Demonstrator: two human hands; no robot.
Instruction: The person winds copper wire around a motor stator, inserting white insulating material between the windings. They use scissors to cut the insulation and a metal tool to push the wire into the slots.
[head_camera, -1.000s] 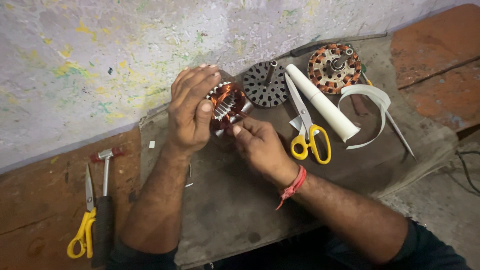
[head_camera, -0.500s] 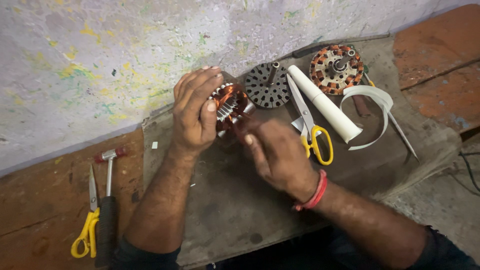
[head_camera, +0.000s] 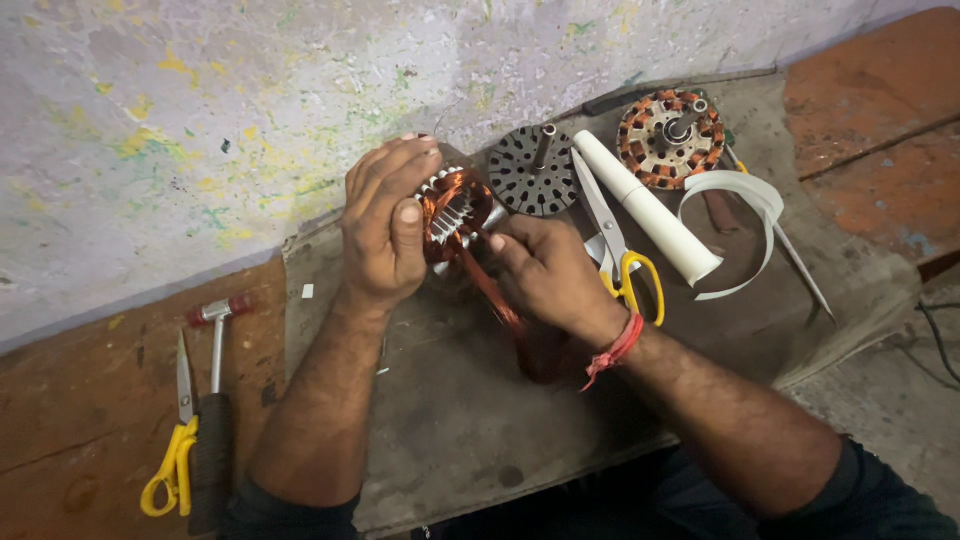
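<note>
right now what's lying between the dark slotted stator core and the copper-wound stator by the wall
In the head view, a white rolled paper tube lies slanting between the dark slotted stator core and the copper-wound stator. The blades of the yellow-handled scissors also reach into that gap.
</note>
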